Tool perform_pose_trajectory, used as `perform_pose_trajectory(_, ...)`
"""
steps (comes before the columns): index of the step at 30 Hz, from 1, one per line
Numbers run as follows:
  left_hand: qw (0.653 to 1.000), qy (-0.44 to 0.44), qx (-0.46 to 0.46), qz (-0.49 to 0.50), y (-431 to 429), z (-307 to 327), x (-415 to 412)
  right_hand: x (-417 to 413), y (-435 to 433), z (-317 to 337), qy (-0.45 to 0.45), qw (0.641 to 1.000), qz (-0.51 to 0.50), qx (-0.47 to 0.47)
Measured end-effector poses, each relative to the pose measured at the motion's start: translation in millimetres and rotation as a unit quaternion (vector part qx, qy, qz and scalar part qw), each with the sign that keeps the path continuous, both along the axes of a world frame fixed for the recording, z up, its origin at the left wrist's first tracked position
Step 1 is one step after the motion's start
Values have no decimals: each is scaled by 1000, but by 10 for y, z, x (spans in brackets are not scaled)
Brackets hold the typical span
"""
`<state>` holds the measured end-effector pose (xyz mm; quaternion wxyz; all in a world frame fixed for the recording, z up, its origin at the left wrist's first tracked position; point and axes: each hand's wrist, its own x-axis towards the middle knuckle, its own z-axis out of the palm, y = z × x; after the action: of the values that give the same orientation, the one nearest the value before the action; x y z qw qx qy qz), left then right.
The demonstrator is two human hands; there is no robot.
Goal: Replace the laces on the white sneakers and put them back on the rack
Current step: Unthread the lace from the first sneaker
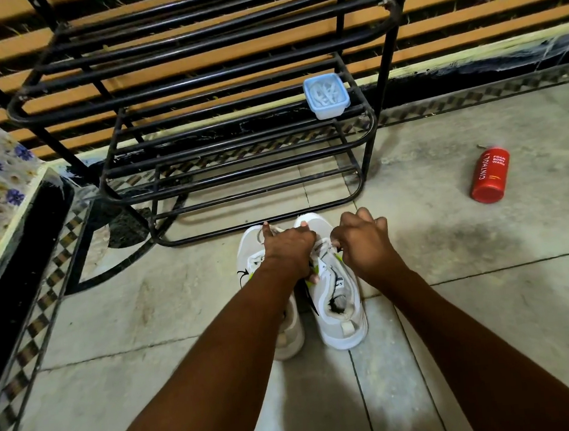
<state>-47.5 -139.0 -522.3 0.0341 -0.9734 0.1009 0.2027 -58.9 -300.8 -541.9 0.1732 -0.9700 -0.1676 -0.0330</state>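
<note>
2 white, lime-trimmed sneakers (348, 326) stand side by side; left hand (289, 251) grips the right one, right hand (364, 242) pinches its lace (328, 243).

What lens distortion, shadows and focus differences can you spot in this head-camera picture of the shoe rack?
Head view: the rack shows straight bars bowed, wide-angle distortion; head view: a soft dark shadow lies on the floor beside the right hand, which pinches a lace; head view: the label on the red bottle reads sharply, no motion blur.
</note>
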Motion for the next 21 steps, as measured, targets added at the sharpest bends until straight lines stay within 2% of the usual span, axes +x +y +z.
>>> perform_pose_trajectory(4,1000,8,4,0,8,8,12,-36,84,34,-82,992,-72,66)
perform_pose_trajectory(10,1000,-3,-1,6,34,-90,51,-66,164,110,-129,963,-120,204)
perform_pose_trajectory(13,1000,0,5,4,46,-137,71,50,92,335,-155,906,-187,347)
perform_pose_trajectory(16,1000,-2,-1,0,41,-157,79,182,48,577,-81,796,-157,579)
perform_pose_trajectory(17,1000,-3,1,0,36,-155,84,221,37,622,-56,771,-140,618)
perform_pose_trajectory(18,1000,-2,4,-1,37,-152,86,243,19,643,-46,775,-120,619)
perform_pose_trajectory(19,1000,2,5,-1,41,-153,91,268,-7,620,-48,802,-104,586)
perform_pose_trajectory(21,1000,7,2,1,35,-153,92,287,-97,478,-55,888,-58,453)
